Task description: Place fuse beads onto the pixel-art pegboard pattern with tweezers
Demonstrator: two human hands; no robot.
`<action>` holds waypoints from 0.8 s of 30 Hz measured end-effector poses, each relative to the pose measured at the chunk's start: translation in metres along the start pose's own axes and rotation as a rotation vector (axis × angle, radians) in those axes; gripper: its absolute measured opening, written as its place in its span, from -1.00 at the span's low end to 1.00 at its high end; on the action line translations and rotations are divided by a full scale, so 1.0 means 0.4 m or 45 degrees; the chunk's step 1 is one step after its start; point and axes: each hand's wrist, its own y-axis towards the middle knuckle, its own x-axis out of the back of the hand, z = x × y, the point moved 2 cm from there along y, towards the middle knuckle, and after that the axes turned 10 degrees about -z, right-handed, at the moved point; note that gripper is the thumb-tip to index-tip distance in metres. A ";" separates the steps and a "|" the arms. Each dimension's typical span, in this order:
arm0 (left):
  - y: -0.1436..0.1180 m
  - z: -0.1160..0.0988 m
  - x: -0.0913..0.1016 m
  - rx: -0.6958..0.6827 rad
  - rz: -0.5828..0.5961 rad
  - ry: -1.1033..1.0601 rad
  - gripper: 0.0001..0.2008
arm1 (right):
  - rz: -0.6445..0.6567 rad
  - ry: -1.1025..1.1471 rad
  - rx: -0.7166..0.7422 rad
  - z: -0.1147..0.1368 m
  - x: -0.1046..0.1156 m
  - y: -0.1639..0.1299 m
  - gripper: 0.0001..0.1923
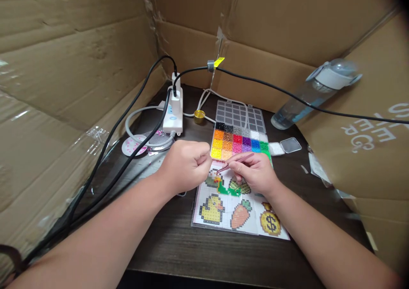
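Observation:
My right hand (254, 173) is closed around a pair of tweezers (235, 161), whose tips point down-left at small orange beads (217, 179). Green beads (228, 191) lie joined to these in a curved row on a printed pattern sheet (195, 218). The sheet shows pixel pictures of a duck (212, 209), a carrot (241, 214) and a money bag (270, 221). My left hand (188, 165) is a fist at the sheet's upper left; what its fingers hold, if anything, is hidden. Just behind both hands stands a sectioned box of coloured beads (237, 141).
Behind the box lies its gridded lid (234, 112). A white power strip (173, 121) with black cables, a small gold cup (199, 117) and a round dish (134, 145) of pink beads are on the left. At right are a water bottle (306, 95) and a small clear case (290, 145). Cardboard walls surround the table.

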 end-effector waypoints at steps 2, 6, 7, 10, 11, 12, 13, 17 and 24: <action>-0.001 0.000 -0.002 -0.008 0.001 -0.002 -0.63 | 0.011 -0.011 0.004 -0.001 0.002 0.000 -0.81; -0.002 0.000 -0.003 -0.016 -0.005 -0.003 -0.62 | 0.023 -0.028 0.018 0.003 0.000 -0.003 -0.83; -0.002 0.000 -0.003 -0.014 -0.007 -0.003 -0.62 | 0.022 -0.025 0.012 0.004 -0.001 -0.003 -0.83; -0.002 0.000 -0.002 -0.010 -0.010 0.001 -0.62 | 0.015 -0.007 -0.013 0.005 0.000 -0.002 -0.82; -0.002 -0.001 -0.001 -0.008 -0.008 0.001 -0.63 | 0.018 -0.001 -0.020 0.004 0.000 -0.002 -0.82; -0.002 -0.001 -0.001 -0.005 -0.006 0.001 -0.63 | 0.025 0.007 -0.026 0.002 0.002 -0.001 -0.81; -0.002 -0.001 -0.001 -0.003 -0.002 0.001 -0.63 | 0.035 0.017 -0.031 -0.001 0.003 0.000 -0.81; -0.002 -0.002 -0.001 -0.004 0.002 -0.004 -0.63 | 0.061 0.083 -0.031 -0.019 0.008 0.002 -0.82; -0.001 -0.003 -0.001 -0.014 -0.011 -0.007 -0.62 | -0.106 0.035 0.075 0.004 0.010 -0.002 -0.80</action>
